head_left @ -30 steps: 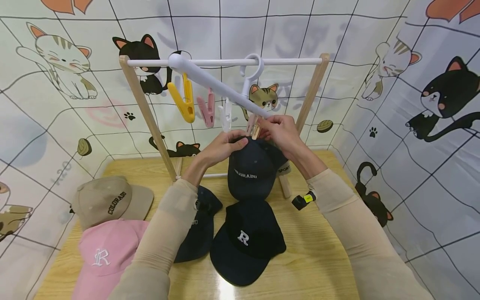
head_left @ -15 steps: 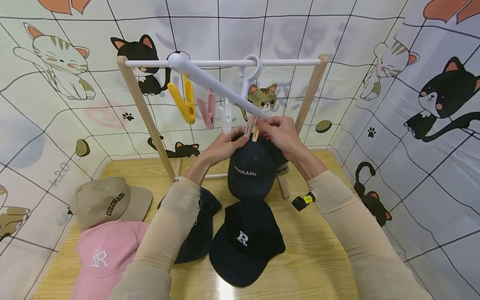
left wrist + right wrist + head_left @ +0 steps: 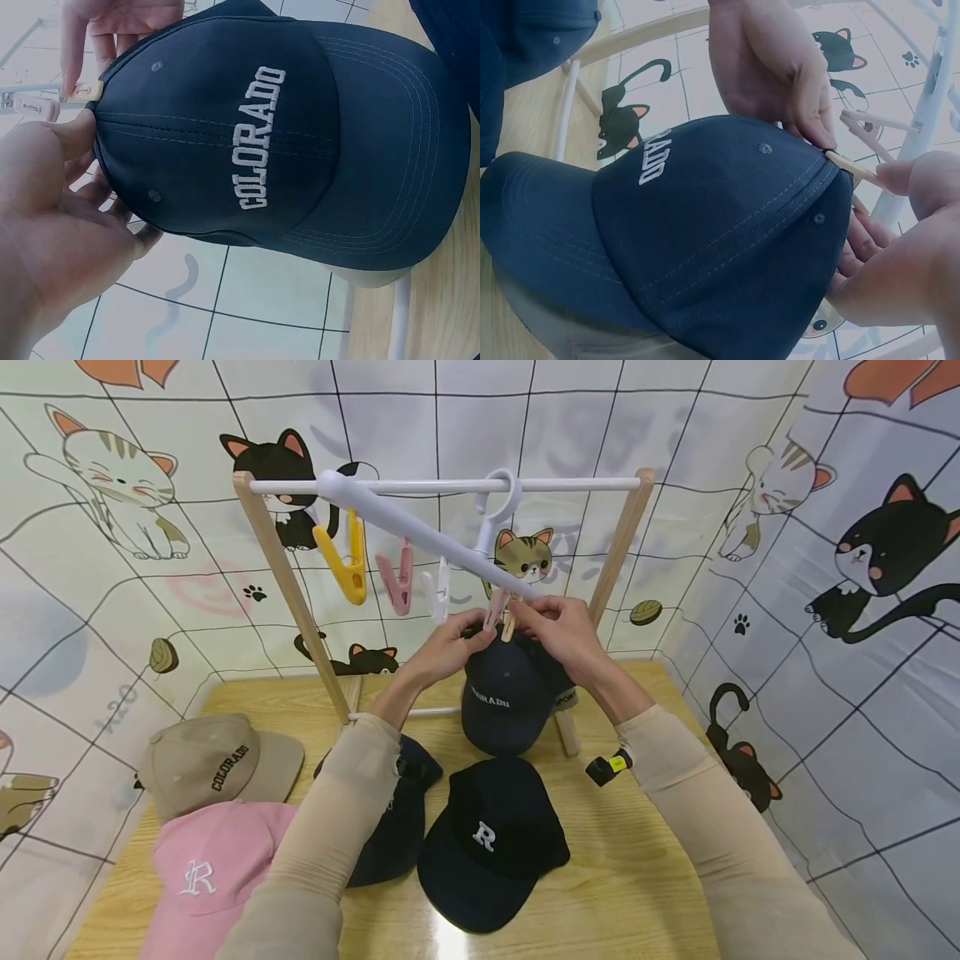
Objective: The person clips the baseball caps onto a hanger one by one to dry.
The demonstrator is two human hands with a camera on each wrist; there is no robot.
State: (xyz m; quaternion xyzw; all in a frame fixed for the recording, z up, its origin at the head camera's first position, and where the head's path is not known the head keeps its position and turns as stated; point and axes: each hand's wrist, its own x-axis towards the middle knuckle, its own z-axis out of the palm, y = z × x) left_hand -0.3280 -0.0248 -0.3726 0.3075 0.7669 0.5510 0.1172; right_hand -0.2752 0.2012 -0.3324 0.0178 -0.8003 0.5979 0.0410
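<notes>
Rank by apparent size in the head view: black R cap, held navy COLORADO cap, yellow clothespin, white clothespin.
1. Black R cap
2. Held navy COLORADO cap, partly hidden
3. Yellow clothespin
4. White clothespin

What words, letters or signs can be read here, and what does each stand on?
"COLORADO": central navy cap
"COLORADO": beige cap
"R": black cap
"R": pink cap
"SPORT": beige item behind the central navy cap
Unreadable: yellow label, too small; faint wall marking, blurred; lettering on the half-covered dark cap, mostly hidden.
</notes>
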